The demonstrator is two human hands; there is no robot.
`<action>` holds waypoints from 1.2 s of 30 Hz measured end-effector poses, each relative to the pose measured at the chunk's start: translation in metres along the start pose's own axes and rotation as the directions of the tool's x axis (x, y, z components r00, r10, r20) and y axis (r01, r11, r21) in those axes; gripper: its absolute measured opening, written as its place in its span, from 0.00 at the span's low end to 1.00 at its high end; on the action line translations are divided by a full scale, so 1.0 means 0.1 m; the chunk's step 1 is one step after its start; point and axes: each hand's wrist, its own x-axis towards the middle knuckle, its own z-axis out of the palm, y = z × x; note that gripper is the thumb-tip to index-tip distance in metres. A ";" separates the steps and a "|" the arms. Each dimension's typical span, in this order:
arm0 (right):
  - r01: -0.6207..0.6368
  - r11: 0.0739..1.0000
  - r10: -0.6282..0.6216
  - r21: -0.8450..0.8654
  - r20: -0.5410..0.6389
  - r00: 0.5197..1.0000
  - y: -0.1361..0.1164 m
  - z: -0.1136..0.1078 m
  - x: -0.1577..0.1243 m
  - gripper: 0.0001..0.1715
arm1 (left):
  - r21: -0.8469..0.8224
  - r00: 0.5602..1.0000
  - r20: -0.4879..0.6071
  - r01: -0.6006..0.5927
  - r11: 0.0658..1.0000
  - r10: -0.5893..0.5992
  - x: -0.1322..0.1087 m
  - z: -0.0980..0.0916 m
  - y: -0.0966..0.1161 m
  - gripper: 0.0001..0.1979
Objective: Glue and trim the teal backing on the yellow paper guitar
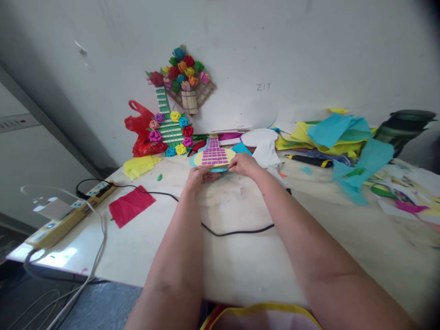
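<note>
Both hands hold the lower edge of a small paper guitar [220, 156] at the back middle of the table. Its body is yellow with purple strips running up to the neck, and light blue paper shows around its edge. My left hand [200, 176] supports the guitar's lower left edge, fingers underneath. At the lower right edge, my right hand [243, 164] pinches with thumb and fingers. Behind it on the left leans a green guitar-shaped craft [169, 130] edged with paper roses. A blue paper piece [241, 148] lies just behind my right hand.
A power strip [74, 213] and a black cable [237, 233] lie on the table. Red paper [132, 206] and yellow crepe paper [140, 166] are on the left. To the right are a utility knife [309, 160], blue crepe paper [364, 169], paper scraps and a dark bottle [400, 130].
</note>
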 end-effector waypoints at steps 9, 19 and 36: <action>-0.011 1.000 0.012 -0.028 0.013 1.000 -0.03 -0.06 -0.01 0.09 | 0.009 0.999 0.003 -0.032 0.999 0.032 -0.01 0.00 0.02 0.14; -0.023 0.997 0.021 0.067 0.037 0.999 0.09 -0.24 -0.05 0.08 | 0.026 0.998 -0.011 -0.057 0.998 0.057 -0.02 0.01 0.04 0.14; -0.170 0.729 0.155 0.663 0.082 0.984 -0.26 0.02 -0.07 0.31 | 0.032 0.996 -0.046 -0.079 0.996 0.081 0.00 -0.01 0.03 0.12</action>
